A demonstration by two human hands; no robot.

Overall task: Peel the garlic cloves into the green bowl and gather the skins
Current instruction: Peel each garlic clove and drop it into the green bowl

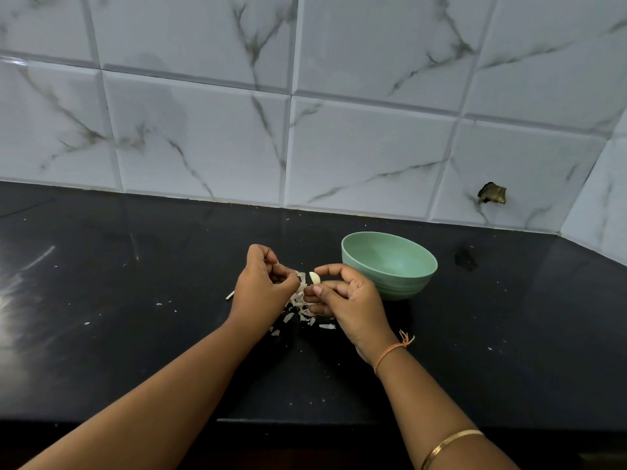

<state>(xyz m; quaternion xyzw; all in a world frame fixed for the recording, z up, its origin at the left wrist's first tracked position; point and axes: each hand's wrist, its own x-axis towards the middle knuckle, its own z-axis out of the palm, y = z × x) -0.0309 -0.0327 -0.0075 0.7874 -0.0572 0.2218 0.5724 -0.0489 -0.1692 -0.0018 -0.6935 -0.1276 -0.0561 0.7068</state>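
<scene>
A pale garlic clove (314, 278) is pinched between the thumb and fingers of my right hand (349, 298), just left of the green bowl (390, 266). My left hand (263, 286) has its fingers curled and pinches a piece of papery skin (300, 279) close beside the clove. Both hands hover over a heap of loose garlic skins (302, 315) on the black counter. What lies inside the bowl is hidden by its near wall.
A small white stalk piece (230, 295) lies left of my left hand. The black counter (135, 317) carries scattered white flecks. A marble-tiled wall (305, 130) stands behind, with a chipped hole (492, 193) at the right. The counter's front edge runs near my forearms.
</scene>
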